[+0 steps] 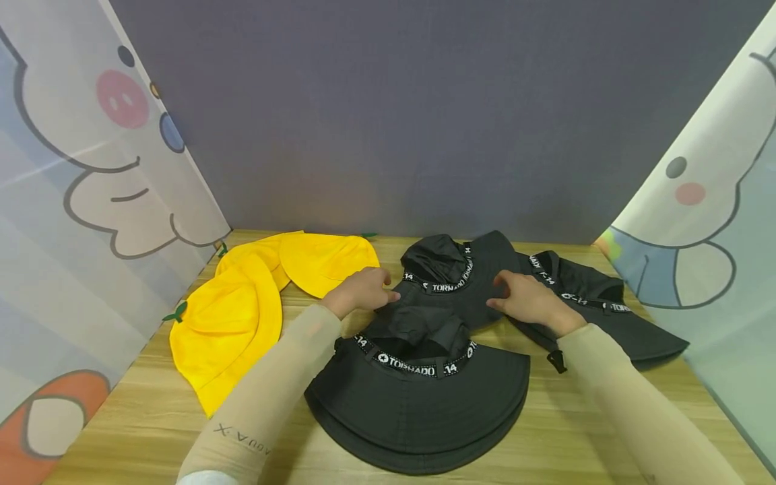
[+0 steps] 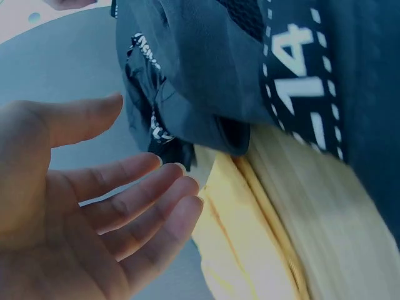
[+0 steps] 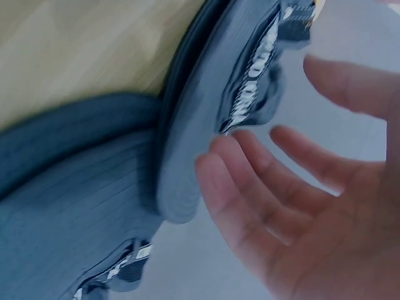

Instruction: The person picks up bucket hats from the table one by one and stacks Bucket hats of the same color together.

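Observation:
My left hand (image 1: 362, 291) hovers with loosely bent fingers between a yellow hat (image 1: 330, 256) and the rear black bucket hat (image 1: 494, 259). Its palm and spread fingers show bare in the left wrist view. On the far side of that black hat is my right hand (image 1: 529, 300), thumb apart from the fingers, holding nothing. The right wrist view puts its fingertips (image 3: 209, 169) close to a black brim. Nearer to me lies the front black bucket hat (image 1: 418, 417), crown away from me, its lettered inner band (image 1: 406, 365) facing up. A third black hat (image 1: 630, 333) lies to the right, partly behind my right hand.
Two more yellow hats, one in front (image 1: 215, 330) and one behind it (image 1: 261, 252), overlap at the left; a green sprout (image 1: 176, 312) tops the front one. The wooden table (image 1: 582, 431) meets a grey back panel (image 1: 418, 121) and cartoon-printed side panels.

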`<state>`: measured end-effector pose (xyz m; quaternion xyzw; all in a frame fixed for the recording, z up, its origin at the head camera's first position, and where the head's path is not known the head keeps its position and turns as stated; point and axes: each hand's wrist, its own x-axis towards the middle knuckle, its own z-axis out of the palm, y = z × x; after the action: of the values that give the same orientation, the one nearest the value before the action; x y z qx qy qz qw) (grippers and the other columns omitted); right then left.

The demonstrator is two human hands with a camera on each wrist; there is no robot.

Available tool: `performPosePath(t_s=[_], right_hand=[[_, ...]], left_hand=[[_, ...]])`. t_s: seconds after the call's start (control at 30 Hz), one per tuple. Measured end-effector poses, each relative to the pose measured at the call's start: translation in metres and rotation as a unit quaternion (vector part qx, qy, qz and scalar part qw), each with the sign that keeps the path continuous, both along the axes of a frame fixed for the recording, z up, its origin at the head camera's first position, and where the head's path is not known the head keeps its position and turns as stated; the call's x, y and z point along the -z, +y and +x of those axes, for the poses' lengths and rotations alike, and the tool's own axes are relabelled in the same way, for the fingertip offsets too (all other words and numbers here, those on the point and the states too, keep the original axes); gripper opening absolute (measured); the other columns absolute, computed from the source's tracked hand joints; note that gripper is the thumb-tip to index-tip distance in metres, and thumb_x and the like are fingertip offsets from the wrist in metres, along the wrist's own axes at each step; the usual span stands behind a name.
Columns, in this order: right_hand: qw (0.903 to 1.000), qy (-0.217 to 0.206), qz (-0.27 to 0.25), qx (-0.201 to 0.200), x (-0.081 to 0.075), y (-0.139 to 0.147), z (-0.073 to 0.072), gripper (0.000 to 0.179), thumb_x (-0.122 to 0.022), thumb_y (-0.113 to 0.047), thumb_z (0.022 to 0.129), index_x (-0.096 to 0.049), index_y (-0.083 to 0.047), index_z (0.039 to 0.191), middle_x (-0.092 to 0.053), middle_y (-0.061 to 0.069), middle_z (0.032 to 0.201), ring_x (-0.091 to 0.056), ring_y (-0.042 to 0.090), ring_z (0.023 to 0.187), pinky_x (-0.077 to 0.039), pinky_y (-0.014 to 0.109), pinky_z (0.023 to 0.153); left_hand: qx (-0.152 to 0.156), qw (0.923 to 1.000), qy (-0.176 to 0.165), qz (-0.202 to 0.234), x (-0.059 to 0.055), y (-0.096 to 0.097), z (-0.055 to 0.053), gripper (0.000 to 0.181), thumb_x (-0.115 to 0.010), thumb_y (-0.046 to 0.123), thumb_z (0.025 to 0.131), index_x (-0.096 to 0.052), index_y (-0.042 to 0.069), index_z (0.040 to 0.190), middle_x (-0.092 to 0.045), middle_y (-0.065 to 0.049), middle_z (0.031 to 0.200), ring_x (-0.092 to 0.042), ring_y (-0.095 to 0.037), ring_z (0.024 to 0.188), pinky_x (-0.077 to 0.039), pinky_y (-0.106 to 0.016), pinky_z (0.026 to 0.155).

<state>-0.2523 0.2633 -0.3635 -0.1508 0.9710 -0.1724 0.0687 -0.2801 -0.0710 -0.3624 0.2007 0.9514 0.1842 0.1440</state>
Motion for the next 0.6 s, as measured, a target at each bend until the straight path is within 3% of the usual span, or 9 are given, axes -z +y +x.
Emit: performPosePath(t_s=[0.13,0.3,0.5,0.6], right_hand=[[0.9994,0.005,-0.006,0.035,0.001,0.011,-0.015,0.053,-0.065,-0.028,0.100,-0.053,0.009,0.135,-0.065,0.025,0.110,-0.064,0.038,0.096,-0.053,0.053,0.077],[0.9959,0.000,-0.023,0.087,0.005,0.027,-0.030,0.063,-0.059,-0.029,0.102,-0.041,0.014,0.145,-0.054,0.036,0.131,-0.057,0.051,0.113,-0.048,0.061,0.088],[0.9875,-0.055,-0.057,0.136,0.011,0.042,-0.044,0.073,-0.053,-0.032,0.104,-0.025,0.016,0.152,-0.031,0.042,0.149,-0.039,0.060,0.130,-0.039,0.067,0.101],[0.9819,-0.085,-0.082,0.148,0.016,0.048,-0.049,0.075,-0.050,-0.032,0.105,-0.020,0.017,0.153,-0.032,0.042,0.148,-0.045,0.057,0.128,-0.042,0.064,0.100]], left_hand=[[-0.020,0.9997,-0.012,-0.013,0.007,0.006,-0.008,0.051,-0.065,0.033,0.100,-0.058,-0.001,0.136,-0.062,-0.016,0.132,-0.060,-0.032,0.116,-0.049,-0.045,0.097],[-0.042,0.9981,-0.015,-0.043,0.013,0.009,-0.015,0.045,-0.067,0.037,0.098,-0.064,0.001,0.125,-0.066,-0.011,0.115,-0.061,-0.027,0.096,-0.050,-0.040,0.081],[-0.052,0.9978,-0.016,-0.038,0.016,0.013,-0.017,0.034,-0.070,0.036,0.096,-0.065,0.005,0.107,-0.062,-0.006,0.093,-0.055,-0.023,0.079,-0.044,-0.034,0.068],[-0.058,0.9974,-0.016,-0.040,0.016,0.016,-0.016,0.032,-0.071,0.037,0.095,-0.064,0.006,0.102,-0.060,-0.006,0.090,-0.055,-0.023,0.079,-0.044,-0.034,0.067]])
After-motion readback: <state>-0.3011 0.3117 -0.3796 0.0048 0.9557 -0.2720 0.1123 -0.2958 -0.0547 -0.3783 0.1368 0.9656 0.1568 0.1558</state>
